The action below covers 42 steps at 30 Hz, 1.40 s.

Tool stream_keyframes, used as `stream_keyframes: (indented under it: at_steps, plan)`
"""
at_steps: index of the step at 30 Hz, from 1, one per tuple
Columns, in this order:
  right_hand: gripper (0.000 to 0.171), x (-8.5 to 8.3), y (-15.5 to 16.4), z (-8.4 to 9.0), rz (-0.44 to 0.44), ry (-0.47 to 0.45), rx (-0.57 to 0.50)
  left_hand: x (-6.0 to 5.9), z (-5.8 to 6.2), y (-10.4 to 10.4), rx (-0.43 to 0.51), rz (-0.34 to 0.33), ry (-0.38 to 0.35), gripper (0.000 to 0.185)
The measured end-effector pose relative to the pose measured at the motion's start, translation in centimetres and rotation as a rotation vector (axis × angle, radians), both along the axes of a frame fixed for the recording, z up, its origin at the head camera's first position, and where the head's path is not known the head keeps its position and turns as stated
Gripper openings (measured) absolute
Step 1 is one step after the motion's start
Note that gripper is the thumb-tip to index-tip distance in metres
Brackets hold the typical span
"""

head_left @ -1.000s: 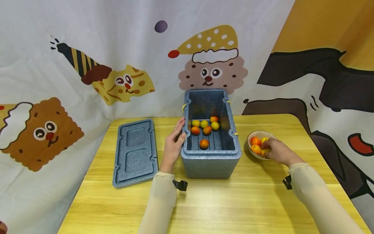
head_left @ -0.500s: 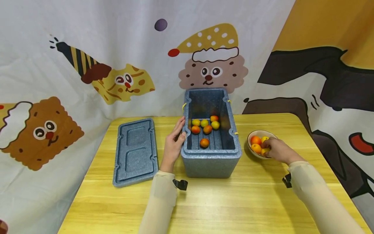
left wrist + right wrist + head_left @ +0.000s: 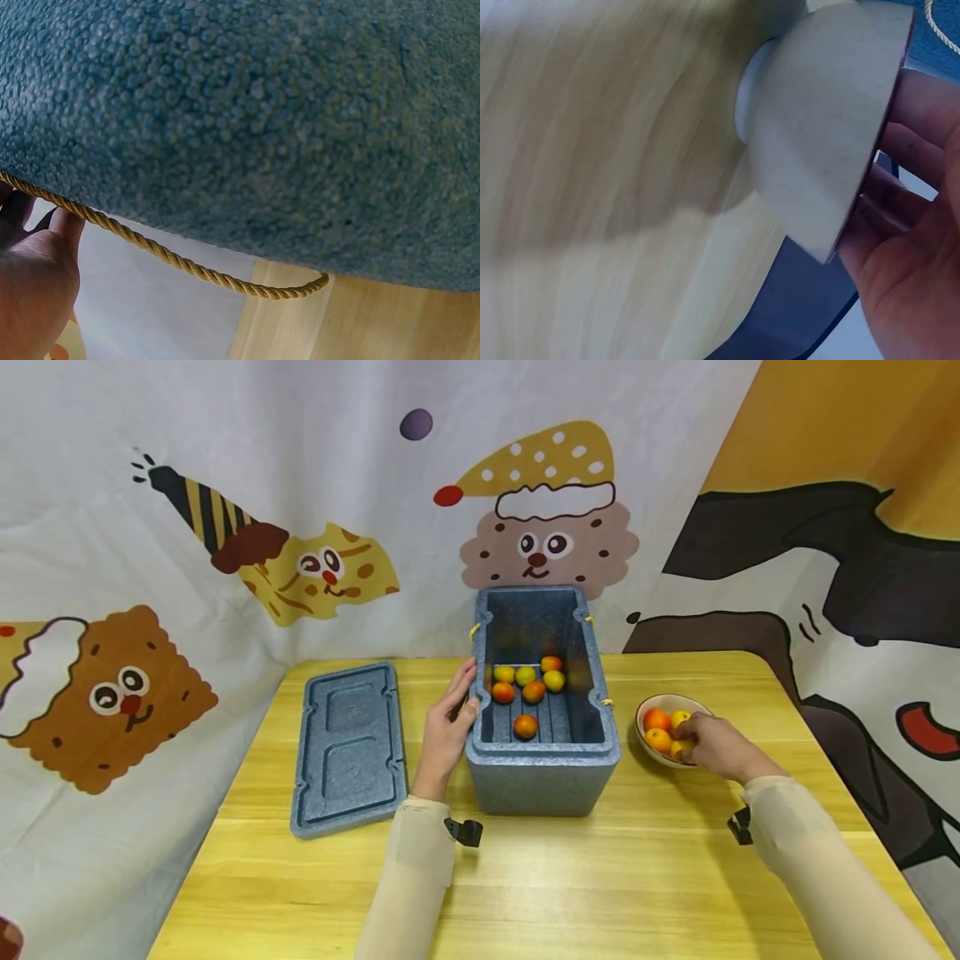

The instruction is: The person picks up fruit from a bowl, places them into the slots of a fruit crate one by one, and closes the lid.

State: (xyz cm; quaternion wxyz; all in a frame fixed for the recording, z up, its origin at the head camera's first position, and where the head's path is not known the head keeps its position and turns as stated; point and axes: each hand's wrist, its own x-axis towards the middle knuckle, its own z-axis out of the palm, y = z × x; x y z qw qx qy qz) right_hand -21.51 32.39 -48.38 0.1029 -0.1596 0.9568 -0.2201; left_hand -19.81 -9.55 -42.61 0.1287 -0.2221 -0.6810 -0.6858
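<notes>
Our left hand (image 3: 444,732) rests flat and open against the left wall of the blue foam box (image 3: 543,777) mid-table, while our right hand (image 3: 711,745) curls over a yellow fruit (image 3: 678,749) in the bowl (image 3: 664,703) at its right.

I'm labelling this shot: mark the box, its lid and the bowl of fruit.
box (image 3: 542,781): head view, on its front outer wall.
lid (image 3: 348,750): head view, on the middle of its upturned inner face.
bowl (image 3: 667,700): head view, on its far rim.
</notes>
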Motion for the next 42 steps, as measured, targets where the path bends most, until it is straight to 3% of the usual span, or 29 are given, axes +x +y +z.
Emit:
stream_keyframes:
  at_steps: [8,13,20,24,31,42]
  plan:
    - [0.025,0.9,0.7,0.4,-0.057,0.055,-0.098,-0.3,-0.8,0.0,0.012,0.005,0.017,0.044]
    - [0.030,1.2,0.6,2.5,-0.139,0.089,-0.208,-0.1,-0.1,0.1,-0.003,0.008,0.021,0.044]
    - [0.043,1.1,-0.5,5.7,-0.325,0.168,-0.415,0.0,-0.1,0.0,-0.004,0.003,0.018,0.043]
    - [0.046,0.8,-1.3,7.5,-0.392,0.227,-0.467,0.0,-0.1,0.1,-0.002,0.000,0.009,0.043]
    - [0.044,0.2,-2.8,10.2,-0.394,0.279,-0.518,0.0,-0.1,0.1,0.011,-0.005,0.005,0.043]
    - [0.041,-0.7,-4.9,12.5,-0.382,0.310,-0.556,0.0,-0.1,0.0,-0.003,-0.003,0.012,0.044]
